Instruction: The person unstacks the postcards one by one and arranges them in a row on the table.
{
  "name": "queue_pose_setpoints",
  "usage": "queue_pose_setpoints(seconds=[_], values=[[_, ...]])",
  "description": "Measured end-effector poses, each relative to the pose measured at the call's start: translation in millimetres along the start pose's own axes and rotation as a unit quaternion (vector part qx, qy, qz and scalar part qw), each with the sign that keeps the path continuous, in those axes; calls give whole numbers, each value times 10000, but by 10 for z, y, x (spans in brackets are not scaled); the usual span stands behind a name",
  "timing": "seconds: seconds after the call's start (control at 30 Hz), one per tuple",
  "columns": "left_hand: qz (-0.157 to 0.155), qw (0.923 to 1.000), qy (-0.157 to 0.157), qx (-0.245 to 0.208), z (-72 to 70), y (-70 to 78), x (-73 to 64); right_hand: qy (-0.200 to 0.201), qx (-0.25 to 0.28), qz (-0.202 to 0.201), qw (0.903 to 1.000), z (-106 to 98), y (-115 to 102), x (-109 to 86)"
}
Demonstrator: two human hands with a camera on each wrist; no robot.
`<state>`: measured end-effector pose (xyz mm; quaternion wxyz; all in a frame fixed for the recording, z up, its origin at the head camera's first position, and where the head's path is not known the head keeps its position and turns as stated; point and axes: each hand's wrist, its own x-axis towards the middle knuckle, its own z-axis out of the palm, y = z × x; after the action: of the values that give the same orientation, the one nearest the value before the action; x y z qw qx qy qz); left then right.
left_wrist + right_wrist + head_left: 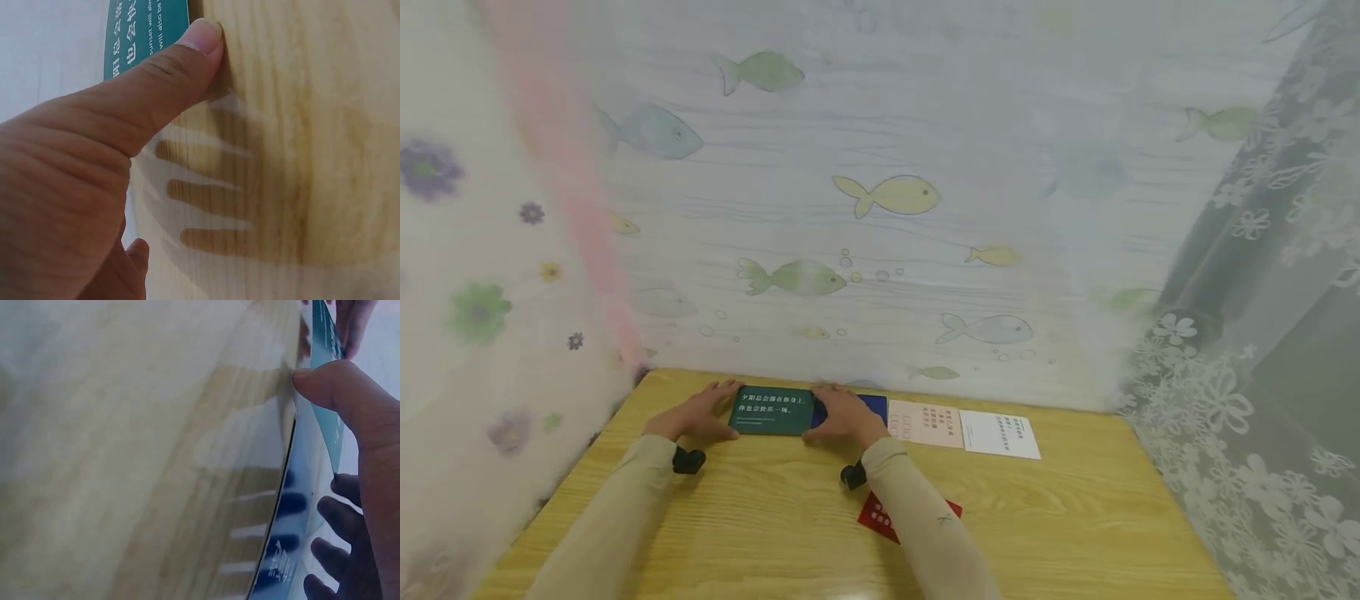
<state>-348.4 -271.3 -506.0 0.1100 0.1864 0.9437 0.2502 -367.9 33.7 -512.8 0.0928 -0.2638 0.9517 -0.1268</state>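
Note:
A green card [772, 412] with white writing is gripped at both ends, near the far edge of the table. My left hand [700, 412] holds its left end, with the thumb [203, 37] at the near edge. At the right end my right hand [846, 418] pinches the card between thumb and fingers. In the right wrist view the green card [326, 406] stands tilted, partly raised off the surface. A dark blue card [876, 406] lies under and beside my right hand, which covers part of it.
Right of the blue card, a pale pink card [925, 423] and a white card [1000, 435] continue the row on the wooden table [760, 517]. A red card [874, 515] lies nearer, partly hidden by my right forearm. Behind rises a fish-patterned curtain [887, 125]; lacy fabric [1217, 400] hangs at right.

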Motion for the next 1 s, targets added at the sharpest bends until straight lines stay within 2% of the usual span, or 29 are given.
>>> queue_pose_setpoints(seconds=[0.23, 0.53, 0.8, 1.0], values=[[-287, 9991, -315, 15, -41, 32, 103, -73, 238, 161, 9996, -13, 30, 22], [-546, 9961, -685, 61, -115, 36, 137, -201, 566, 345, 9976, 36, 8, 23], [-621, 9940, -805, 400, -149, 64, 176, -239, 644, 298, 9972, 31, 18, 38], [-683, 9926, -895, 459, -133, 68, 204, -304, 608, 294, 9973, 20, 16, 34]])
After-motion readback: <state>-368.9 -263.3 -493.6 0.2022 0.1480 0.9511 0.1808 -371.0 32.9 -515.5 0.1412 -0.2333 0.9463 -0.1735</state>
